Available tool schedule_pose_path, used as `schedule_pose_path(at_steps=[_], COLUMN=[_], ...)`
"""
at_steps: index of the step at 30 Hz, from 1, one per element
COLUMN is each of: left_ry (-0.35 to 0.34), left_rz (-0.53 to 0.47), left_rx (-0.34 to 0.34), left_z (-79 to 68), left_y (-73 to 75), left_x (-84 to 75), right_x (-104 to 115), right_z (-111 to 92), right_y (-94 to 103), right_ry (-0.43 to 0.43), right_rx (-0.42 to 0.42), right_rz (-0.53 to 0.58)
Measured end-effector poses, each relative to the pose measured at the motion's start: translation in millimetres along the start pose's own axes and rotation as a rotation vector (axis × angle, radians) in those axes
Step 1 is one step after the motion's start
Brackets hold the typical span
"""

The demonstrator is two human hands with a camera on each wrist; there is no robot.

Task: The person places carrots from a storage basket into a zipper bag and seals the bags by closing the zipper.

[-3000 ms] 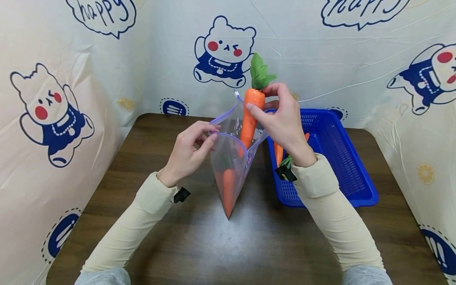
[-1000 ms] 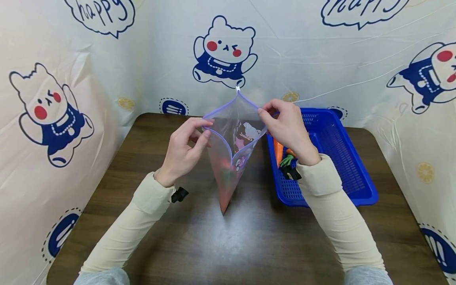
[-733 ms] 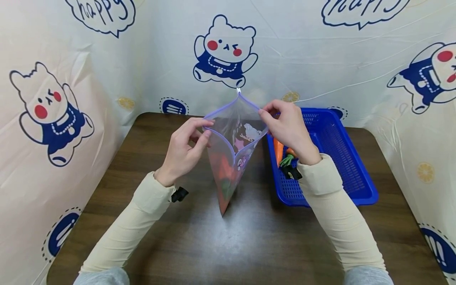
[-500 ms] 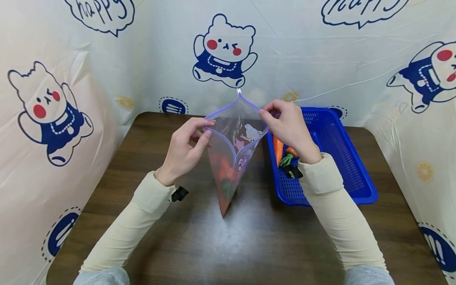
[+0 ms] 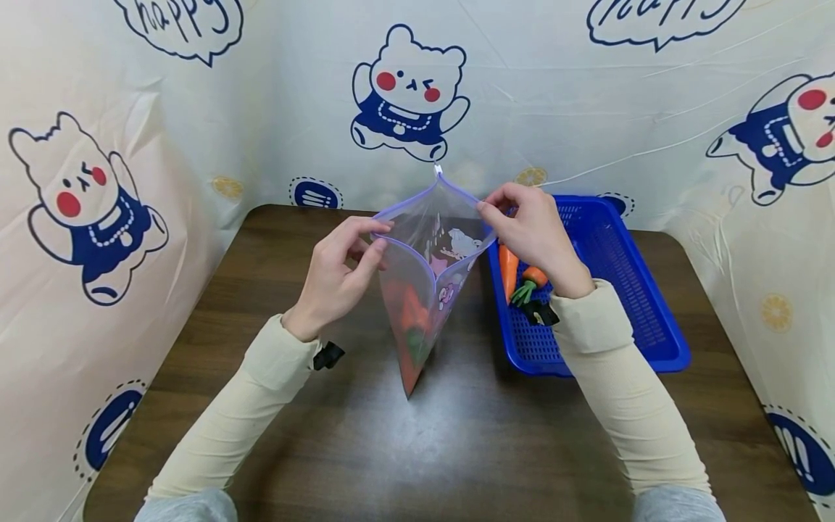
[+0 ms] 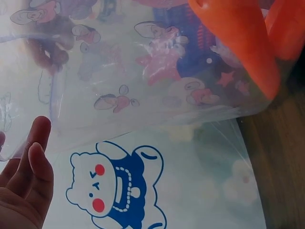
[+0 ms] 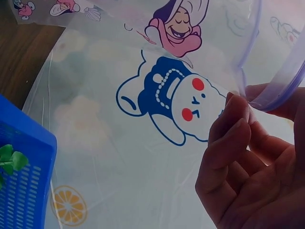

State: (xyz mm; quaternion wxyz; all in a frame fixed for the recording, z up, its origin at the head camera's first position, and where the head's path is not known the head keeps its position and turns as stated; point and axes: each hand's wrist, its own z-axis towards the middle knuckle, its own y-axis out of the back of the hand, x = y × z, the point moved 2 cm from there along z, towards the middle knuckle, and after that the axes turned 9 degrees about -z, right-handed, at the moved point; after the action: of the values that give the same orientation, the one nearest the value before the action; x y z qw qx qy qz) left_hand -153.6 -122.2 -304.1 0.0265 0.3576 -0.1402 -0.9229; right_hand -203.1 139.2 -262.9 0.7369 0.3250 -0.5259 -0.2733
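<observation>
A clear zip bag [image 5: 433, 293] with a purple rim and cartoon prints stands over the table, its mouth spread wide. My left hand [image 5: 339, 272] pinches the left side of that rim between thumb and fingers. On the opposite side my right hand [image 5: 535, 235] pinches the rim; the right wrist view shows its thumb and finger on the purple strip. Inside the bag, blurred by the film, lie orange carrots [image 6: 243, 43] with some green tops. The bag's pointed lower corner touches or nearly touches the table. A white slider [image 5: 438, 170] sits at the far end of the zip.
To the right, partly under my right forearm, is a blue basket [image 5: 642, 304]. Along its left side lie an orange carrot [image 5: 508, 272] and another carrot [image 5: 533, 277] with green leaves. A patterned sheet [image 5: 313, 109] hangs around the brown table [image 5: 417, 464].
Three seconds ago my right hand held a leafy carrot partway in the bag; that carrot now lies inside, and the hand pinches the rim. During the last second both hands have barely moved.
</observation>
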Motion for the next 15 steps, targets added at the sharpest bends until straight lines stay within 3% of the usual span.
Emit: schedule_pose_path(at_steps=[15], left_ry=[0.013], left_rz=[-0.009], left_rx=[-0.021], left_z=[-3.5], left_y=[0.9], left_x=[2.0], right_x=[-3.0], right_z=[1.5], right_y=[3.9], right_ry=[-0.002], right_rx=[-0.051], right_rz=[-0.022])
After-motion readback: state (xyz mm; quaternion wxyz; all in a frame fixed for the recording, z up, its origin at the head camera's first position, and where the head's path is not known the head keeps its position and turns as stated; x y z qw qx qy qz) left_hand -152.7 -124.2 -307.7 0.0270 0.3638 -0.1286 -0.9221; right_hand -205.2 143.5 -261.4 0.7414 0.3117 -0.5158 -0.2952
